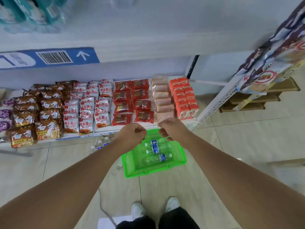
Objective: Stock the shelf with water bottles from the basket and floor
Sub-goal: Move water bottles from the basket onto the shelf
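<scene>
A green plastic basket (179,158) stands on the tiled floor in front of the low shelf, with three clear water bottles (158,158) with blue labels lying in it. More water bottles (100,144) lie on the floor to the left of the basket, partly hidden by my left forearm. My left hand (132,135) and my right hand (170,128) hover side by side above the basket's far end, both with fingers curled closed and nothing visible in them. The white upper shelf (148,38) above is bare on its right part.
The low shelf (105,132) holds packs of instant noodles, red snack packs and orange cartons. Teal-wrapped bottle packs (29,12) sit at the upper left. A rack of hanging snack bags (270,55) stands on the right. My feet in white shoes (155,209) are behind the basket.
</scene>
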Motion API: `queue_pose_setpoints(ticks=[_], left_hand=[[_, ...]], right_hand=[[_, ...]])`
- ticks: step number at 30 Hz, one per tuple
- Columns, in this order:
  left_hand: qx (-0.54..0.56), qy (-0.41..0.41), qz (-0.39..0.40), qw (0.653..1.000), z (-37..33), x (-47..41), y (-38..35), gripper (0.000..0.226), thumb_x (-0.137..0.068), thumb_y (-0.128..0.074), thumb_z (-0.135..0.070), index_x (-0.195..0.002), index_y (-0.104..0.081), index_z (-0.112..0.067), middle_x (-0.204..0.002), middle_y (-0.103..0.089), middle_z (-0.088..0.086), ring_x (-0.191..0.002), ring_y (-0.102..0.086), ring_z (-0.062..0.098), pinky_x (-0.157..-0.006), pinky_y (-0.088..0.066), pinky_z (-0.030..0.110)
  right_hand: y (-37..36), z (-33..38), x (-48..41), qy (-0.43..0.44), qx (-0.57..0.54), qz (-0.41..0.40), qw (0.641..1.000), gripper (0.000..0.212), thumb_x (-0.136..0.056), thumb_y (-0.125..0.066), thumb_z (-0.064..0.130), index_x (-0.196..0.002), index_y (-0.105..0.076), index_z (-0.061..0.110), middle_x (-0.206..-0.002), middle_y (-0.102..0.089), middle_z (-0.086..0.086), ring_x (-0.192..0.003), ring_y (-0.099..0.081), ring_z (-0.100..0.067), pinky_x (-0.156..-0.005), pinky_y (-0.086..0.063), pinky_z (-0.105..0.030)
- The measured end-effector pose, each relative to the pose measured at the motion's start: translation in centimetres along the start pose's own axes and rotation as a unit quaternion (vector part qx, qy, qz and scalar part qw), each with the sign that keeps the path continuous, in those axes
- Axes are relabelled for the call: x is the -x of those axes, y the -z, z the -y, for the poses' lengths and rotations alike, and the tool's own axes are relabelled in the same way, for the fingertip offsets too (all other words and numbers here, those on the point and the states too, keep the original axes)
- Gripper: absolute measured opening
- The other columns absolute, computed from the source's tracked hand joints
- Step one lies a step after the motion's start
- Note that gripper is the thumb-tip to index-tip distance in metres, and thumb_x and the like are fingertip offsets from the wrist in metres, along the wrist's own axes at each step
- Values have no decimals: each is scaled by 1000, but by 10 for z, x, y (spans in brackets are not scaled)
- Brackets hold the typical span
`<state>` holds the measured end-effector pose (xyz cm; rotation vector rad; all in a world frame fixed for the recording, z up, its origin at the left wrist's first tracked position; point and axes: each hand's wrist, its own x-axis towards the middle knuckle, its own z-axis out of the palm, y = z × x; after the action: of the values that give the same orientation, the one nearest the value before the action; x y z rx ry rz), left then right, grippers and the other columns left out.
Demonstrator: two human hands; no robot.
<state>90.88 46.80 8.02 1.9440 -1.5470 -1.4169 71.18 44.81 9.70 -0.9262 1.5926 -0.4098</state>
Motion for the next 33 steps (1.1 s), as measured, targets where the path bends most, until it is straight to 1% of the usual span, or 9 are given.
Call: queue_pose_setpoints(ticks=[5, 9, 13, 16, 19, 22, 25, 30, 33], left_hand=[[14, 8, 29, 999, 97, -85, -82, 9, -89, -76, -25, -88, -68, -28, -72, -71, -6, -57, -68, 4, -45, -44, 17], [-4, 18, 55, 998, 196, -156, -166, 9, -87, -76, -22, -88, -68, -26, -67, -66, -7, -48, -55, 2, -45, -40, 17], [-57, 38, 77, 995, 279, -215, -238, 13, -86, -74, -25, -97, -70, -27, -81, -68, -8, -61, -61, 6, -54, -45, 17], [-156, 36, 123, 979, 337, -261, -289, 38, -86, -75, -31, -121, -66, -20, -108, -69, -2, -93, -65, 14, -77, -47, 21], [-267, 47, 160, 949, 383, -291, -329, 65, -86, -73, -35, -144, -50, -19, -142, -55, 8, -126, -56, 28, -102, -48, 33], [-354, 55, 187, 915, 414, -304, -354, 78, -88, -69, -36, -155, -32, -19, -155, -40, 8, -140, -41, 32, -109, -44, 45], [-392, 42, 182, 901, 433, -311, -364, 80, -91, -65, -31, -158, -23, -20, -159, -34, 7, -142, -34, 34, -109, -43, 49], [-449, 30, 195, 871, 439, -321, -370, 81, -90, -67, -50, -153, -31, -14, -154, -33, 16, -142, -32, 37, -110, -41, 50], [-413, 34, 205, 887, 441, -324, -370, 81, -88, -73, -42, -151, -31, -12, -154, -28, 21, -140, -36, 38, -110, -42, 48]], right_hand=[[-25, -115, -105, -36, -41, -45, 997, 10, -95, -60, 17, -88, -64, 12, -79, -71, -8, -58, -60, -17, -57, -43, -25], [-56, -226, -197, -76, -41, -54, 995, 22, -94, -56, 12, -72, -57, 16, -75, -67, -12, -53, -55, -18, -53, -37, -23], [-68, -304, -276, -94, -32, -56, 993, 15, -96, -59, 17, -81, -60, 17, -75, -68, -8, -53, -59, -15, -47, -42, -17], [-72, -350, -333, -96, 12, -42, 994, 13, -97, -54, 15, -88, -63, 13, -83, -69, -11, -68, -61, -22, -58, -45, -25], [-69, -370, -373, -84, 74, -26, 993, 17, -95, -54, 14, -83, -66, 10, -85, -71, -14, -71, -62, -23, -61, -47, -28], [-64, -381, -393, -66, 92, -14, 993, 14, -97, -54, 17, -88, -64, 13, -86, -73, -10, -68, -62, -19, -56, -45, -24], [-60, -394, -397, -64, 105, 15, 992, 11, -99, -55, 23, -104, -64, 19, -89, -76, -5, -67, -64, -15, -58, -47, -23], [-55, -410, -396, -50, 175, 54, 982, 22, -98, -58, 30, -103, -69, 12, -96, -78, -11, -78, -70, -21, -68, -51, -31], [-50, -415, -396, -44, 201, 62, 977, 22, -98, -59, 31, -100, -69, 13, -93, -78, -8, -74, -70, -17, -66, -51, -29]])
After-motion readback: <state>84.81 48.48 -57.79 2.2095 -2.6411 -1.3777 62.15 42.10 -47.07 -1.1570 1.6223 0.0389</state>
